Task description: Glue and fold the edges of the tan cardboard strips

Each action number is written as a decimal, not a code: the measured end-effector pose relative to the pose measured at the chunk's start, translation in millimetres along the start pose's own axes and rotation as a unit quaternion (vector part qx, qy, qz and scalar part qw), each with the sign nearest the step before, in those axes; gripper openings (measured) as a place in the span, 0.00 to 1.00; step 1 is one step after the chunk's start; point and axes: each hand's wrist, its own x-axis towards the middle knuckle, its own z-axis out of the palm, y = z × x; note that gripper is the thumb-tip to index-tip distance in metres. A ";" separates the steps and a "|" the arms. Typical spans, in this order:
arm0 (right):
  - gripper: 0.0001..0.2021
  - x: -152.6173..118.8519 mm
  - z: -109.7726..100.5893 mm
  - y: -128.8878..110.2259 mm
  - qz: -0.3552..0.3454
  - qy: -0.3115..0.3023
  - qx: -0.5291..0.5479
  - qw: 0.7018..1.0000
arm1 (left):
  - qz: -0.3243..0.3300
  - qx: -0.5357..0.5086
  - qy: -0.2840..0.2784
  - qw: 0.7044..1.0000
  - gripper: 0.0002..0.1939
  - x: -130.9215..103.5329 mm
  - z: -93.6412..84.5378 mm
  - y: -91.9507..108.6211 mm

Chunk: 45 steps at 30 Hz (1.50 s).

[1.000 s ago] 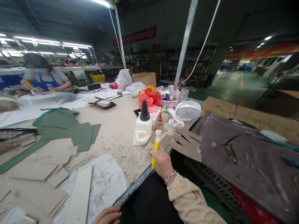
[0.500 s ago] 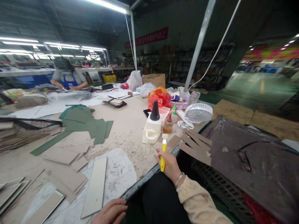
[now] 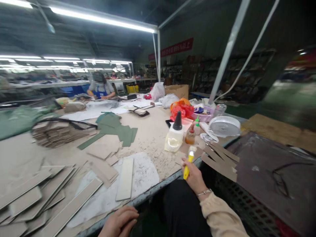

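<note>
In my right hand (image 3: 195,179) is a small paintbrush with a yellow handle (image 3: 188,167) and pale bristles pointing up and away from me. The hand is at the table's front edge. My left hand (image 3: 120,221) rests low at the same edge, its fingers loosely bent with nothing visible in them. Just beyond it lies a pale rectangular strip (image 3: 125,179) on a stained white sheet (image 3: 145,171). Past the brush stands a white bottle with a black cone-shaped top (image 3: 174,135). Beside that bottle is a small amber bottle with a red cap (image 3: 190,136).
Cut beige boards (image 3: 32,200) lie piled at the left, with green pieces (image 3: 117,130) behind them. A white fan (image 3: 224,126), brown strips (image 3: 219,159) and a red plastic bag (image 3: 182,110) are to the right. Glasses (image 3: 281,179) lie on a dark cover. A person (image 3: 101,89) sits across the table.
The view has turned left, so the table things appear farther right and more of the board pile shows. My right hand still holds the paintbrush; my left fingers look slightly more bent.
</note>
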 end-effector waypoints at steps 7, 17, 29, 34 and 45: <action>0.11 46.7 -19.1 -45.7 -0.074 0.037 0.007 0.997 | -0.159 0.045 0.048 0.985 0.09 -13.7 -40.9 3.3; 0.08 122.8 38.0 -134.9 -0.193 -0.063 0.234 0.951 | -0.412 0.257 -0.007 0.874 0.21 -25.0 -104.5 -51.8; 0.09 117.3 102.5 -110.0 0.061 -0.175 0.405 0.895 | -0.452 0.312 -0.052 0.834 0.30 3.8 -79.5 -87.7; 0.08 117.3 98.2 -112.6 0.077 -0.186 0.414 0.888 | -0.337 0.244 -0.023 0.909 0.44 40.7 -18.2 -61.3; 0.14 108.2 86.9 -109.7 0.192 -0.199 0.437 0.856 | -0.114 0.141 -0.147 0.972 0.21 35.5 -21.2 -74.2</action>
